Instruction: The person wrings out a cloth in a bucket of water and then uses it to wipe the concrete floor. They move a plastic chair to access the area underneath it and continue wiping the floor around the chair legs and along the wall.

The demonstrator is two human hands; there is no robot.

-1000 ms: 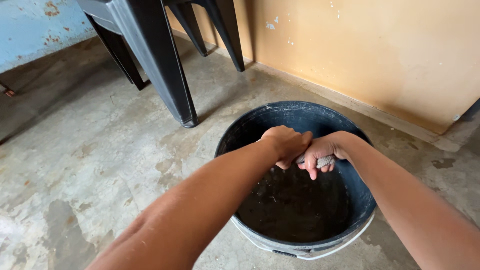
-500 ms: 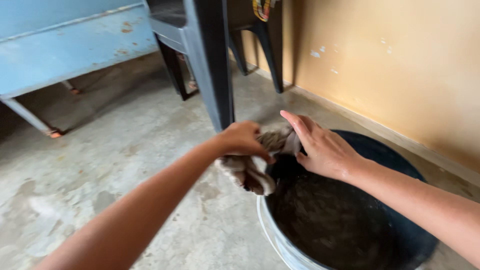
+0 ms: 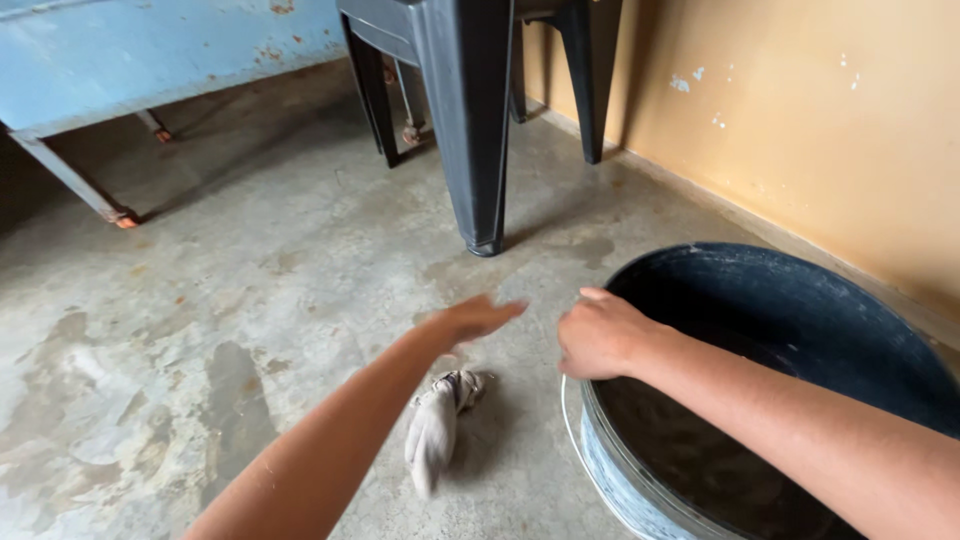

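Our left hand [image 3: 478, 318] is stretched out flat over the floor, fingers spread and nothing in it. Right under the left forearm a twisted, wrung-out grey-white rag [image 3: 437, 424] lies on the bare concrete floor [image 3: 250, 300], not touching the hand. Our right hand [image 3: 600, 335] is loosely curled with knuckles up, sitting at the near rim of the big round black plastic tub [image 3: 800, 300]; we can't tell if the fingers are actually gripping the rim or just resting there, but nothing else is in it. The tub has a thin metal band along its lower edge, and its inside looks dark and wet. The rag lies just beside the tub, on its left.

Further out, the legs of the black plastic chairs [image 3: 470, 120] stand on the floor beyond the hands. A worn light-blue metal bench with rust spots [image 3: 150, 60] runs along the far left, and a tan painted wall [image 3: 800, 120] runs behind the tub on the right.
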